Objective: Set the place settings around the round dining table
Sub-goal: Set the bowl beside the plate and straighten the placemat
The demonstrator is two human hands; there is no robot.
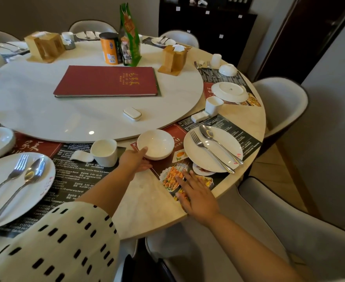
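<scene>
Gripping the white bowl [156, 143] at its 7 o'clock rim with the left hand [134, 160], thumb hooked over the edge, other fingers tucked beneath and hidden. Impossible to tell whether lifted or resting. Pressing flat on the placemat [228, 127] with the right hand [198, 193], fingers straight and spread, at 5 o'clock of the bowl, close to the edge of the tabletop [147, 200].

At 3 o'clock of the bowl, a plate [198, 159] carrying a fork [212, 153] and spoon [224, 148]. At 9 o'clock, a white cup [104, 152]. At 12 o'clock, a round white turntable [45, 110] bearing a red menu [106, 81].

Beyond, pale chairs [279, 102] and a dark cabinet [208, 23].

At 8 o'clock, a second plate [15, 190] cut off by the frame. Placemat print too small to read.
</scene>
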